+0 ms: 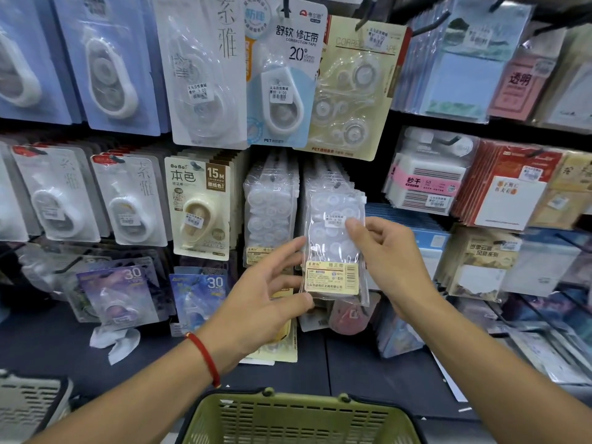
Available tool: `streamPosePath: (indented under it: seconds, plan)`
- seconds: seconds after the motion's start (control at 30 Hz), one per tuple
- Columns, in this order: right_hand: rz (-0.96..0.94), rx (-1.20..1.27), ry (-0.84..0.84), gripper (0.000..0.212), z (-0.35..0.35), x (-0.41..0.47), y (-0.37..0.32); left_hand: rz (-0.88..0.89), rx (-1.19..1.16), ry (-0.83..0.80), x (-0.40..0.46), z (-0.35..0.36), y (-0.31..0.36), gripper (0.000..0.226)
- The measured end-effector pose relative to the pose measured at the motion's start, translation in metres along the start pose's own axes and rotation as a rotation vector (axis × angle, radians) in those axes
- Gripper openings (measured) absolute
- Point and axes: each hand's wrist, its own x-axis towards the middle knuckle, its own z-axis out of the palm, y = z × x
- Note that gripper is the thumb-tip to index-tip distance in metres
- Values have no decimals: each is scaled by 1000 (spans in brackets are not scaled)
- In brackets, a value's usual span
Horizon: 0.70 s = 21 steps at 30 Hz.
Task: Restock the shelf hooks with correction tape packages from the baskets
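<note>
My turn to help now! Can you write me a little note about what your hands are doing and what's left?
Left hand: steadies the clear refill pack by its lower left edge.
Right hand: fingers pinch its right side.
The pack's hole is at the hook, in front of a matching row.
Green basket sits below; contents unseen.
Done: hooks look well stocked.
Left: seat this pack, then check the basket.

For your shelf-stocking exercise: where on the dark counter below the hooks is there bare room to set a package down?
Bare dark counter lies between the yellow cardboard package and the leaning clear-wrapped packs, above the green plastic basket. Another patch lies left of the crumpled white paper. The far right is crowded.
</note>
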Motion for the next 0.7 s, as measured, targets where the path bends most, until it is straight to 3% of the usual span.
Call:
streamPosePath:
  seconds: [0.07,0.13,0.23,0.37,0.53,0.7]
  plan:
    - [-123,-298,119,29,2,-2,7,26,141,7,2,-3,-4,74]
    - [-347,-527,204,42,7,-8,14,104,405,64,7,-10,-8,70]
    - [-587,-761,6,47,14,-10,28,233,713,166,17,-23,-14,70]
    - [-517,-1082,-236,71,21,-3,43,249,898,124,34,-31,-28,79]
    - [-496,-1103,-252,79,23,0,46,242,964,77,37,-32,-40,88]
    - [-568,-881,-182,56,13,-11,27,269,847,122,24,-36,-23,73]
